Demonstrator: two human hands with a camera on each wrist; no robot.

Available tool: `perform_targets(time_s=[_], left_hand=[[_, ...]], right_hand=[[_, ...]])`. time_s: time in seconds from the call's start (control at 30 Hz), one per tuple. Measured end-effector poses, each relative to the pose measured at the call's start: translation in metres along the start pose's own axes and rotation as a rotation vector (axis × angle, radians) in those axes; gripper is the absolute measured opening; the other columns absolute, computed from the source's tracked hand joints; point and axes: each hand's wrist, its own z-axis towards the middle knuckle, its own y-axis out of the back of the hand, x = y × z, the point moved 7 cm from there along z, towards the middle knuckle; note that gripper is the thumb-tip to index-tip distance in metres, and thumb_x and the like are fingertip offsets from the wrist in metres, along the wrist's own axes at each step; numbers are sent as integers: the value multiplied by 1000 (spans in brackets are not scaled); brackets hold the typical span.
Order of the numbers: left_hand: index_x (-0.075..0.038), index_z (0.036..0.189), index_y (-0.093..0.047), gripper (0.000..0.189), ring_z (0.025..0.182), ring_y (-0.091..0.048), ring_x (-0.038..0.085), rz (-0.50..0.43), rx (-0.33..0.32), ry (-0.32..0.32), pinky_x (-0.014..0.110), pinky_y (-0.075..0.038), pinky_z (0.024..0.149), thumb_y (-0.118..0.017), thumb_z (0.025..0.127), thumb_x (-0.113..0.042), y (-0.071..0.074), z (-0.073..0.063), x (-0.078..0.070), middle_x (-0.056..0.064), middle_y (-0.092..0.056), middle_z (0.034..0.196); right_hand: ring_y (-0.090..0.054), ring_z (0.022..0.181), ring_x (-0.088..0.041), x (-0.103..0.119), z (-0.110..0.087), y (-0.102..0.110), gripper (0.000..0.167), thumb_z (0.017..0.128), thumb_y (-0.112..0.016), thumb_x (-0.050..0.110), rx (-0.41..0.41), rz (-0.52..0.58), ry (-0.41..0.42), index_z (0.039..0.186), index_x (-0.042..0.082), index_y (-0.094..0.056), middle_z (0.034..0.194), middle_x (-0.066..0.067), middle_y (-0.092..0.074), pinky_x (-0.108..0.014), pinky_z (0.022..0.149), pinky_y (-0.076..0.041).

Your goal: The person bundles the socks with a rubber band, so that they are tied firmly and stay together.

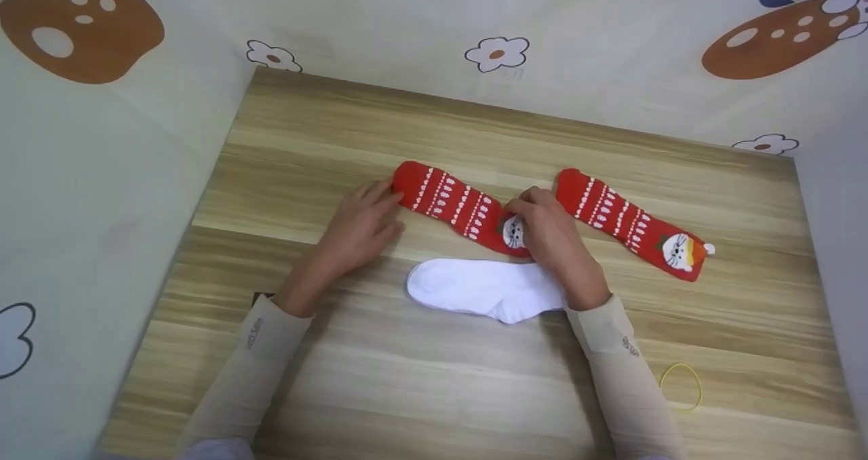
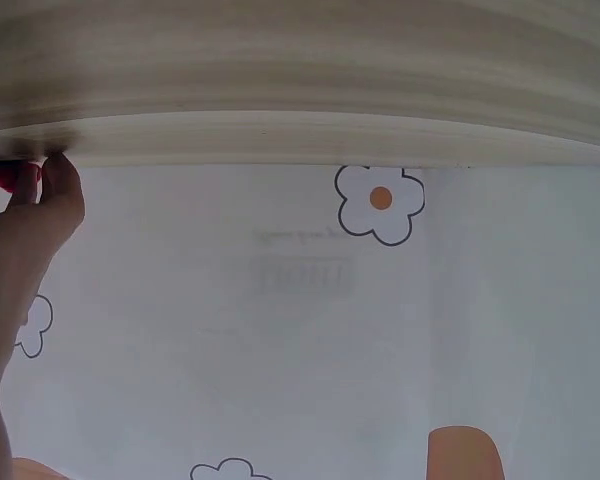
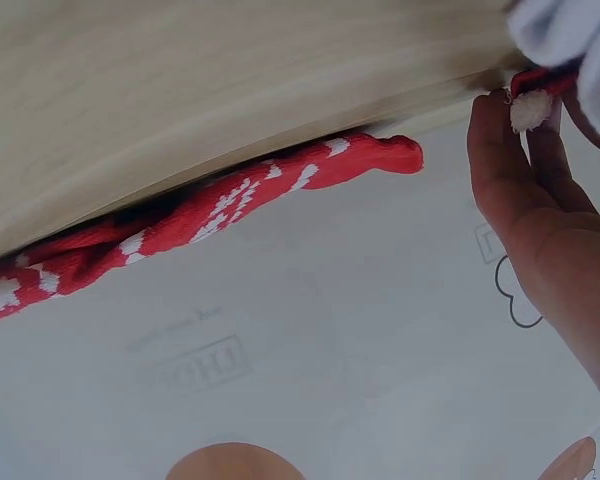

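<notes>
A red sock [image 1: 451, 205] with white rows of pattern and a white cat face lies on the wooden table between the hands. The left hand [image 1: 363, 226] touches its toe end with the fingertips, the thumb apart from the cloth. At the cuff, the right hand [image 1: 550, 233] pinches the sock's edge, partly covering the cat face. A fluffy white pom-pom [image 3: 531, 111] shows by the right fingers in the right wrist view. Just below lies a white sock [image 1: 481, 287], its right end partly hidden under the right wrist.
A second red sock [image 1: 627, 222] of the same pattern lies flat to the right, its pom-pom [image 1: 709, 249] at the cuff corner. Nearer the front right is a thin yellow band [image 1: 700, 387]. A pale patterned wall [image 1: 407, 32] bounds the table's far side.
</notes>
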Motion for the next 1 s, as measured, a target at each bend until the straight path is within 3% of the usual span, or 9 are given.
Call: perform_targets(time_s=[0.27, 0.43, 0.6, 0.67, 0.77, 0.9, 1.0], left_hand=[[0, 132, -66, 41, 144, -45, 32, -57, -77, 31, 52, -35, 121, -62, 103, -27, 6, 0, 0, 14, -54, 152], [-1, 116, -74, 31, 123, -58, 30, -67, -114, 60, 48, -47, 108, -66, 101, -27, 9, 0, 1, 12, -68, 129], [-5, 107, -71, 23, 100, -60, 26, -63, -120, 95, 43, -53, 89, -70, 99, -26, 11, -2, 1, 10, -70, 105], [-7, 110, -66, 22, 94, -60, 25, -65, -126, 104, 41, -54, 83, -70, 99, -25, 11, -3, 1, 10, -68, 101], [-7, 128, -58, 34, 93, -61, 25, -73, -131, 119, 40, -55, 82, -70, 99, -22, 11, -3, 2, 10, -66, 104], [-5, 149, -48, 55, 104, -63, 27, -70, -116, 139, 43, -57, 91, -68, 100, -18, 10, -3, 4, 14, -67, 117], [-3, 150, -49, 55, 120, -62, 31, -56, -87, 144, 47, -55, 102, -67, 100, -15, 8, -3, 4, 17, -66, 132]], right_hand=[[-61, 115, -31, -1, 1, 0, 23, 98, -64, 8, 4, -8, -38, 120, 7, -74, 119, -13, -64, -47, 100, -54], [-61, 115, -32, -1, 0, 1, 24, 98, -67, 13, 1, -11, -38, 120, 5, -72, 121, -13, -65, -48, 100, -53], [-61, 115, -31, -2, -2, 3, 30, 98, -69, 18, 34, 24, -41, 124, 3, -69, 122, -14, -64, -48, 99, -54], [-60, 115, -31, -2, -3, 3, 32, 99, -68, 19, 50, 43, -43, 126, 2, -69, 123, -14, -64, -48, 99, -54], [-60, 115, -30, -3, -3, 5, 31, 101, -64, 20, 67, 59, -39, 126, 2, -70, 124, -14, -65, -48, 101, -54], [-61, 117, -30, -3, -3, 5, 30, 101, -65, 20, 90, 68, -33, 125, 4, -71, 124, -13, -65, -48, 104, -52], [-59, 119, -30, -4, -4, 4, 31, 99, -69, 20, 110, 73, -63, 126, 5, -70, 126, -12, -63, -49, 104, -52]])
